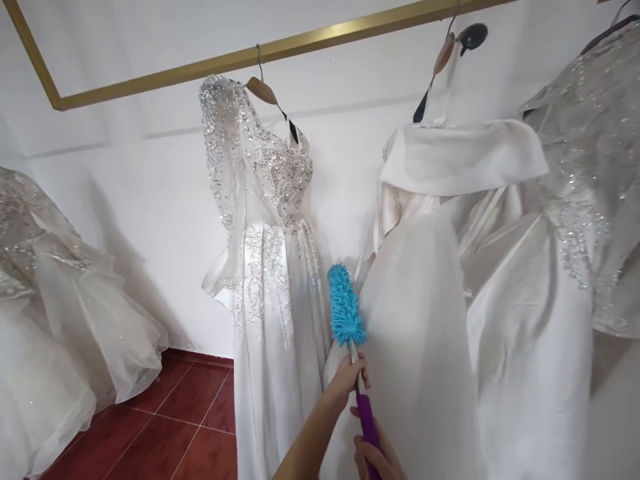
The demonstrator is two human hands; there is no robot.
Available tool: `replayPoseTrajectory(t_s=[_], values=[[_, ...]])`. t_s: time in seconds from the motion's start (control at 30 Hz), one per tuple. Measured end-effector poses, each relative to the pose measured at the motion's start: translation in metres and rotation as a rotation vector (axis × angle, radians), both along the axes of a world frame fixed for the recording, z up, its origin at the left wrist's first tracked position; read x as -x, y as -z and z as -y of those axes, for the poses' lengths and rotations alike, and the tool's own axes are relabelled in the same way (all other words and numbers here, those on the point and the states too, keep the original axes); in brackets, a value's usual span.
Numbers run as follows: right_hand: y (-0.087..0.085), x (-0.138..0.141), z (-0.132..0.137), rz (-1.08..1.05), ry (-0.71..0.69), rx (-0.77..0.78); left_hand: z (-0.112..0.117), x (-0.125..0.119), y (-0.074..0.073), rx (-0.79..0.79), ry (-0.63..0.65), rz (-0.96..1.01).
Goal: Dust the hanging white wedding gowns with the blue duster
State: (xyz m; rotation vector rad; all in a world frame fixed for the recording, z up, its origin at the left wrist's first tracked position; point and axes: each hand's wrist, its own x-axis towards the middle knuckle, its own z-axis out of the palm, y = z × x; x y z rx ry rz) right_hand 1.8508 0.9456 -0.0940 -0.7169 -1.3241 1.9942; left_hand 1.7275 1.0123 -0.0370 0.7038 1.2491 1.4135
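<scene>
Both hands on one tool, a duster [345, 307]. Left hand [350, 375]: fingers wrapped around the metal shaft [354, 352], just below the blue head. Right hand [379, 459]: lower, fingers curled around the purple handle [367, 420]; part of this hand runs out of view at the bottom edge. Duster tilted, its shaggy blue head above the left fingers and leaning slightly leftward.

Left of the fingers: white beaded dress [263, 267], one long sequined sleeve, bodice and upper skirt covered in sparkling trim. Behind the fingers and to their right: plain off-shoulder gown [420, 300] with a wide folded collar. Blue head lies between these two garments in the view; contact with either fabric cannot be told.

Well above the fingers: gold bar [320, 40] across the white wall [150, 180], a hanger [261, 90] hooked on it over the beaded dress. Far right of the fingers, higher up: sequined dress [590, 140], partly cut off by the frame edge. Far left: tulle gown [50, 333], skirt spreading near the red tiled floor [175, 407].
</scene>
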Motion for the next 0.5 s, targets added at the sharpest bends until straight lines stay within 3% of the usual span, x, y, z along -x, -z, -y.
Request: replayPoseTrajectory(t_s=[0.17, 0.27, 0.37, 0.5], values=[[-0.041, 0.051, 0.003, -0.035, 0.089, -0.12, -0.009, 0.028, -0.046, -0.119, 0.058, -0.025], [-0.057, 0.073, 0.006, -0.023, 0.112, -0.161, -0.004, 0.05, -0.064, -0.182, 0.067, -0.038], [-0.067, 0.092, 0.012, -0.027, 0.102, -0.188, 0.004, 0.074, -0.07, -0.218, 0.055, -0.046], [-0.071, 0.117, 0.024, -0.048, 0.087, -0.189, 0.014, 0.105, -0.063, -0.199, 0.036, -0.071]])
